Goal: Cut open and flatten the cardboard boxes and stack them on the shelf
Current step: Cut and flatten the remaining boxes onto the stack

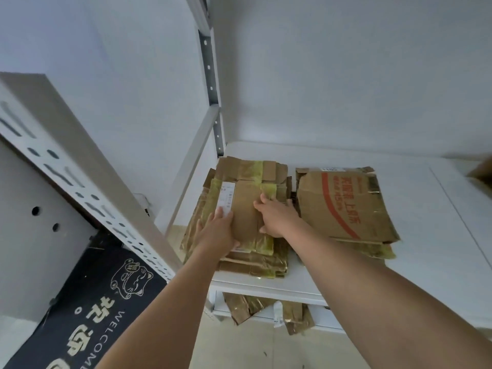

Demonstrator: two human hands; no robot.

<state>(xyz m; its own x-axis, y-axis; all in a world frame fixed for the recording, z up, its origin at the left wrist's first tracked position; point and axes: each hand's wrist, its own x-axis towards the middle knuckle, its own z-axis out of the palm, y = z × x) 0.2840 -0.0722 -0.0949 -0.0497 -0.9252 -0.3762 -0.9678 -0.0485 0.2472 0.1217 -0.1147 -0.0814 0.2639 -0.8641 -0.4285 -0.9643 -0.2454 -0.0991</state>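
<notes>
A small flattened cardboard box (246, 206) with yellow tape and a white label lies on top of a stack of flattened boxes (255, 262) at the left of the white shelf (426, 235). My left hand (219, 234) grips the box's near left edge, fingers under it and thumb on top. My right hand (277, 215) lies flat on the box's right side, fingers straight and pressing down. A second stack (343, 209), topped by a larger flattened box with red print, sits just to the right.
The grey slotted shelf post (210, 83) rises behind the left stack; another slotted upright (80, 193) slants across at left. More flattened cardboard (266, 307) lies on the level below. A black welcome mat (87, 302) covers the floor at left.
</notes>
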